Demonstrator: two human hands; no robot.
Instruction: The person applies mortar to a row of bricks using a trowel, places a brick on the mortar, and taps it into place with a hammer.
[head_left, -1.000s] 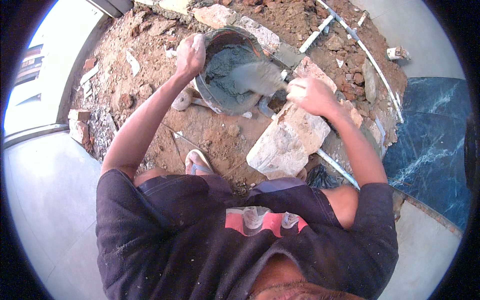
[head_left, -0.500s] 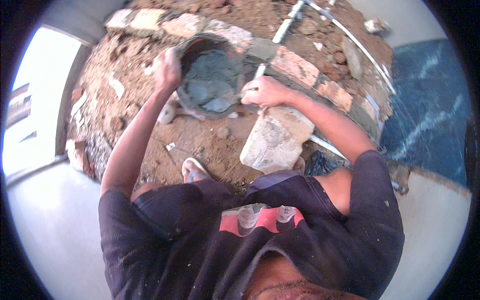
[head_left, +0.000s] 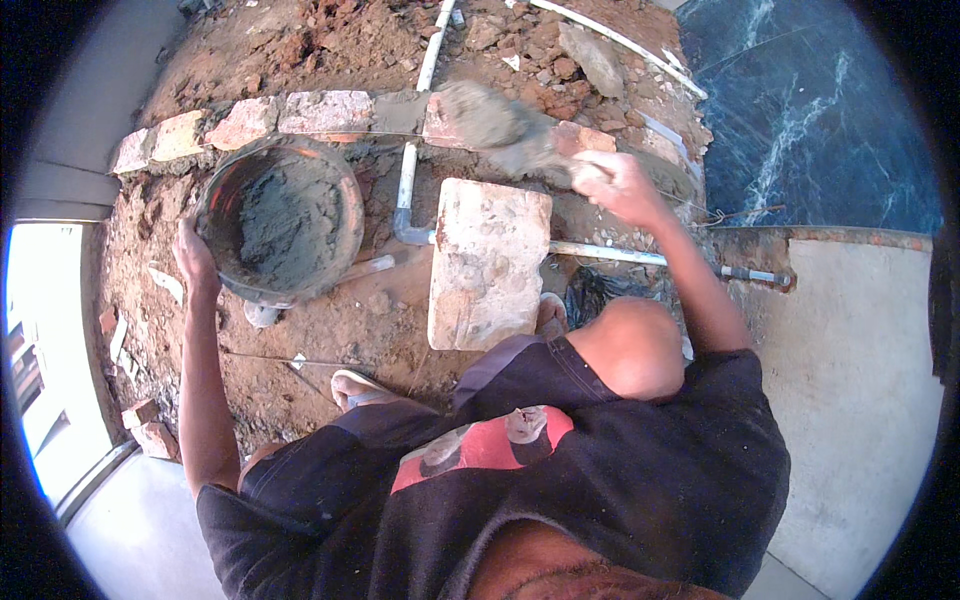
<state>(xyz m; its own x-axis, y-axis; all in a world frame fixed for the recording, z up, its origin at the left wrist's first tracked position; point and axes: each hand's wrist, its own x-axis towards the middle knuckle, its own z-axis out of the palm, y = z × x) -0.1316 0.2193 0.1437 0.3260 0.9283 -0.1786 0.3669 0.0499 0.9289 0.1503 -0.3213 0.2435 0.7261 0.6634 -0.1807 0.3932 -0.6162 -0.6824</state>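
A round, dark mixing tub holding wet grey mortar stands on the dirt to the left. My left hand grips its left side at the rim. In my right hand is the handle of a trowel, blurred by motion. A lump of mortar rides on its blade, over the row of bricks. That row, with a pale red brick in it, runs across behind the tub, and grey mortar fills a joint there.
A large pale block lies before my legs. White pipe runs beside it, with an upright length at its elbow. Beyond the bricks is rubble-strewn soil. A blue marbled surface lies far right. A thin string crosses near the bricks.
My right hand has moved right from the tub's edge, and the trowel with mortar now shows over the bricks. The view has shifted, and the left hand stays on the tub.
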